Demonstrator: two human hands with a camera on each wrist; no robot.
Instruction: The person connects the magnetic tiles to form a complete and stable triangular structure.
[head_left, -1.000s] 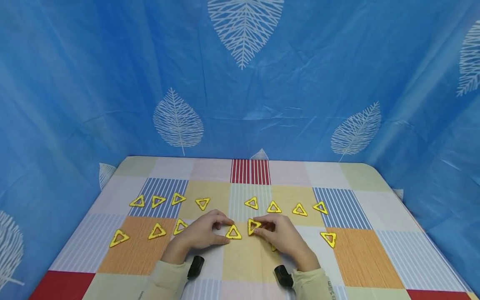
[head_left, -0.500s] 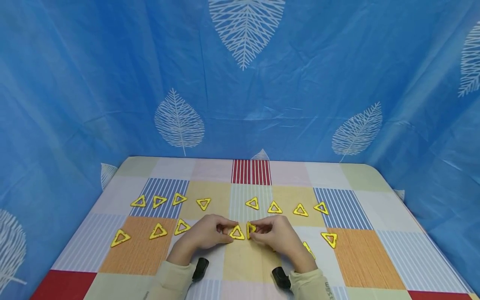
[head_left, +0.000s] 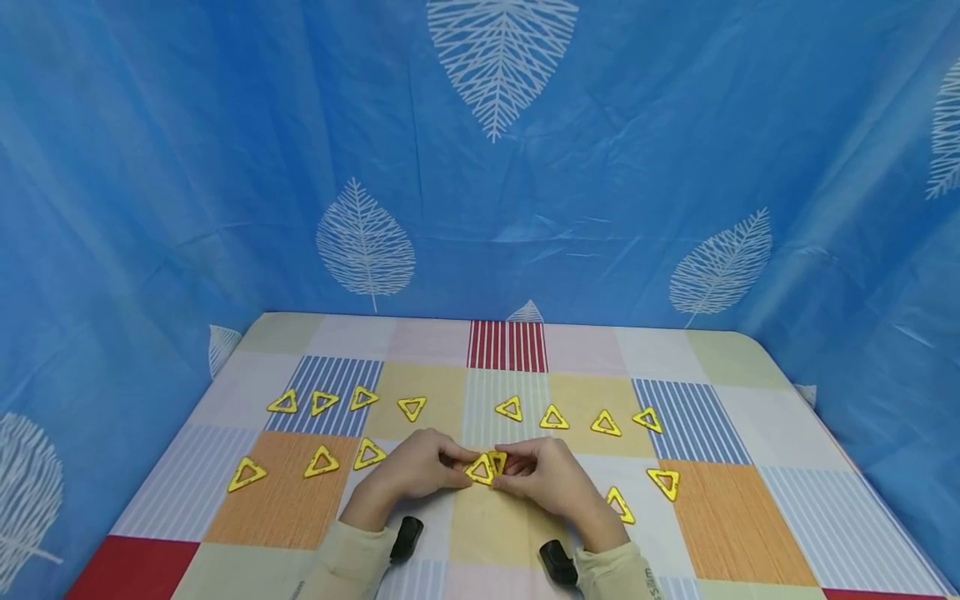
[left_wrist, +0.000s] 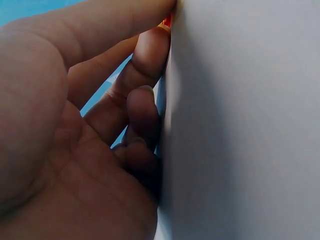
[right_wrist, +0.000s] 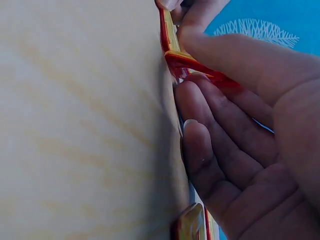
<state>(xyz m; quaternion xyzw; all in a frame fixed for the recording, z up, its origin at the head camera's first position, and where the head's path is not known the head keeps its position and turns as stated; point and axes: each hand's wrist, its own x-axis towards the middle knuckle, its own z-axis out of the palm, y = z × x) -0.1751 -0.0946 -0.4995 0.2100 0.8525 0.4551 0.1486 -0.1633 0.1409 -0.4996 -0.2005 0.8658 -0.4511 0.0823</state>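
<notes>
Toward the left edge of the bench (head_left: 750, 521), under its patchwork cover, a back row of four yellow triangles (head_left: 326, 407) lies about midway between the far edge and the left hand (head_left: 417, 468). Nearer, a second row of three triangles (head_left: 322, 472) runs from close to the left edge to just beside that hand. Thumb and forefinger of the left hand pinch the left-held triangle (head_left: 478, 478) mid-bench; the other fingers curl loosely. Against it, overlapping in the head view, is the right-held triangle (head_left: 498, 454), tilted, pinched between the thumb and fingers of the right hand (head_left: 551, 475). Farther back, four more triangles (head_left: 554, 426) reach toward the right edge. A loose triangle (head_left: 625, 505) lies just beside the right wrist, and another triangle (head_left: 664, 473) beyond it, closer to the right edge. Black wrist cameras (head_left: 407, 539) sit inside both cuffs. A blue leaf-print curtain (head_left: 450, 217) closes off the far edge and both sides.

A second ago a clear gap separated the held triangles; now they meet. The triangle beside the right wrist, then hidden, shows fully.
</notes>
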